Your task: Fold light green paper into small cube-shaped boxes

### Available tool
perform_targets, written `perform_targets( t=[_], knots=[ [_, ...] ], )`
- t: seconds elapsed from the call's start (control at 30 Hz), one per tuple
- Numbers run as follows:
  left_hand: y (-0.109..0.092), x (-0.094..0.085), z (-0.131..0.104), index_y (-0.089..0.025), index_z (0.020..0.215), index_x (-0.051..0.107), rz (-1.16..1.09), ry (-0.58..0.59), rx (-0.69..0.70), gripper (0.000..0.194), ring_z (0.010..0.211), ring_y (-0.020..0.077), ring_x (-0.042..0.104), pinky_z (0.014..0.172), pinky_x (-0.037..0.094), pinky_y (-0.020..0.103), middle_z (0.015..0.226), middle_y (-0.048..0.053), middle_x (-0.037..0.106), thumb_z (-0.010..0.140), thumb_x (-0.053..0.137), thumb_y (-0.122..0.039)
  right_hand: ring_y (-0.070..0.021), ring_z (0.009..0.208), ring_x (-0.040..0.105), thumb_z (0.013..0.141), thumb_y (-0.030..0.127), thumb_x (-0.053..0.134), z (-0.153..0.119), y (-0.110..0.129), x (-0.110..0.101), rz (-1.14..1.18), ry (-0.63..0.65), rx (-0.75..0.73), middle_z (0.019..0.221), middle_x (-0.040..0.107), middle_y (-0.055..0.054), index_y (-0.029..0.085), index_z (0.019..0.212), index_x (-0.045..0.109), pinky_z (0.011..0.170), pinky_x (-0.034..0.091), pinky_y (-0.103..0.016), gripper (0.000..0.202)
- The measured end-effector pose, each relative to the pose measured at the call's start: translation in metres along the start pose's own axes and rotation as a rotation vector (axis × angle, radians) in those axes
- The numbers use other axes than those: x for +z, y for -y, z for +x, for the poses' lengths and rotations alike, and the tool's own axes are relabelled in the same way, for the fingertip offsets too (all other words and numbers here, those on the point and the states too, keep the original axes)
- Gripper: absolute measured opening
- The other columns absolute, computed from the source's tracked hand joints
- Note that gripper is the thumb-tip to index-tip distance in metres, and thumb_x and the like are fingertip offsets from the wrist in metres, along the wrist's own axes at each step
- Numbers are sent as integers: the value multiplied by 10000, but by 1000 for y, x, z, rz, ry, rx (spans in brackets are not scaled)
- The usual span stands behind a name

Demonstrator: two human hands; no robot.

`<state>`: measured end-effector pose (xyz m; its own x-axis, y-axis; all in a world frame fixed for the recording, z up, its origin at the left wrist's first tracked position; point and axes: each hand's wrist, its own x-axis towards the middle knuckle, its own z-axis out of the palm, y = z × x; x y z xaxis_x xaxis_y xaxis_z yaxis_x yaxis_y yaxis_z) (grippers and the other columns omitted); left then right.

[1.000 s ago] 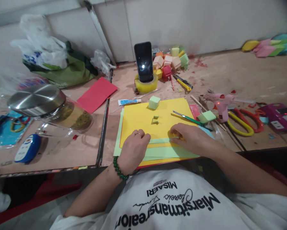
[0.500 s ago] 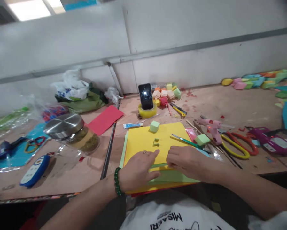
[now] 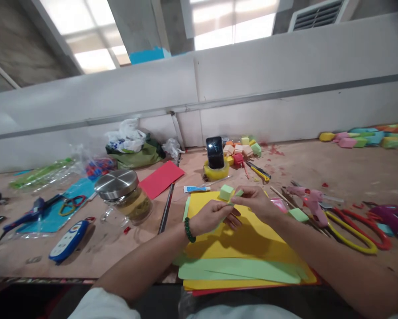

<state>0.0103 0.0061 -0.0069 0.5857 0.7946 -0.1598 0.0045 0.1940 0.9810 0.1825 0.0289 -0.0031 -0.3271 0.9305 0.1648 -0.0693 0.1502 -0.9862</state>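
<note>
My left hand [image 3: 215, 216], with a dark green bead bracelet at the wrist, reaches in over the yellow sheet [image 3: 239, 241]. Its thumb and index finger are pinched together on a small green piece [image 3: 239, 193], while the other fingers curl loosely below. From the other side my right hand [image 3: 256, 203] pinches the same piece, and the fingertips of both hands meet around it. Fingers hide much of the piece. Just behind my hands a pale green cube [image 3: 226, 192] rests on the yellow sheet. Green sheets [image 3: 235, 269] lie at the stack's front edge.
On the right lie a pink glue gun [image 3: 312, 201], large scissors [image 3: 350, 235] and another green block [image 3: 298, 215]. A phone [image 3: 215, 152] stands in a yellow tape roll [image 3: 216, 170] behind, near several coloured cubes [image 3: 238, 159]. At left are a lidded glass mug [image 3: 129, 201] and a blue-white remote [image 3: 69, 241].
Both hands have risen from the sheet's front part and come together, now pinching a small green piece. The small green pieces on the yellow sheet are no longer visible there. The view has tilted upward.
</note>
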Motion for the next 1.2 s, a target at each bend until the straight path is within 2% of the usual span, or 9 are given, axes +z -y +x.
perform_targets(
  t=[0.3, 0.37, 0.47, 0.57, 0.7, 0.87, 1.0, 1.1, 1.2],
  knots=[
    [2, -25, -3, -90, 834, 691, -68, 214, -63, 550, 654, 195, 685, 692, 530, 317, 784, 154, 737, 687, 700, -620, -71, 479, 355, 483, 408, 828, 11, 13, -32, 58, -270, 68, 463, 479, 52, 181, 501, 595, 474, 268, -240, 325],
    [1, -28, -2, -105, 878, 700, -52, 204, -55, 593, 708, 190, 679, 676, 513, 283, 836, 146, 734, 667, 688, -660, -68, 472, 361, 478, 410, 834, 8, 17, -29, 51, -270, 68, 453, 473, 52, 180, 480, 576, 471, 266, -239, 345],
    [0, -26, -2, -137, 907, 716, -8, 138, -2, 667, 809, 188, 644, 628, 465, 226, 910, 121, 711, 640, 636, -742, -76, 504, 419, 495, 398, 838, 1, 15, -15, 14, -145, 105, 497, 527, 32, 168, 466, 573, 493, 301, -239, 352],
    [0, -21, -3, -120, 752, 726, 123, 118, 16, 596, 653, 129, 558, 536, 377, 200, 713, 67, 647, 660, 650, -703, -96, 539, 467, 545, 412, 816, -1, 6, -4, 46, -9, 171, 567, 585, 16, 165, 577, 644, 520, 351, -251, 303],
    [0, -18, -4, -116, 824, 752, 178, 143, -32, 575, 497, 61, 368, 466, 280, 205, 578, -4, 513, 700, 637, -665, -66, 474, 370, 529, 403, 818, 5, -4, -8, 47, -190, 123, 474, 492, 52, 166, 543, 623, 465, 262, -234, 307],
    [3, -16, -4, -118, 868, 767, 263, 151, -68, 546, 448, 57, 333, 432, 246, 212, 495, -26, 460, 712, 647, -627, -66, 467, 349, 533, 431, 811, 7, -3, -14, 40, -262, 118, 450, 458, 56, 172, 514, 597, 462, 235, -240, 337],
    [0, -20, -4, -127, 752, 769, 275, 189, -127, 462, 449, 63, 396, 445, 311, 205, 502, 7, 559, 663, 718, -578, -71, 495, 368, 539, 434, 817, 2, -2, -13, 10, -279, 100, 486, 473, 50, 173, 514, 602, 470, 249, -239, 339],
    [-4, -27, -5, -151, 783, 774, 267, 255, -156, 423, 494, 84, 490, 512, 408, 214, 591, 31, 648, 666, 726, -555, -72, 488, 360, 560, 442, 811, -2, -2, -12, -2, -276, 89, 476, 463, 50, 174, 527, 614, 462, 246, -240, 334],
    [-6, -30, -6, -147, 745, 767, 336, 297, -90, 388, 571, 119, 545, 557, 432, 225, 641, 46, 675, 683, 724, -527, -73, 484, 367, 579, 460, 797, -6, 2, -5, -16, -212, 80, 486, 476, 46, 176, 546, 621, 458, 274, -238, 335]
  ],
)
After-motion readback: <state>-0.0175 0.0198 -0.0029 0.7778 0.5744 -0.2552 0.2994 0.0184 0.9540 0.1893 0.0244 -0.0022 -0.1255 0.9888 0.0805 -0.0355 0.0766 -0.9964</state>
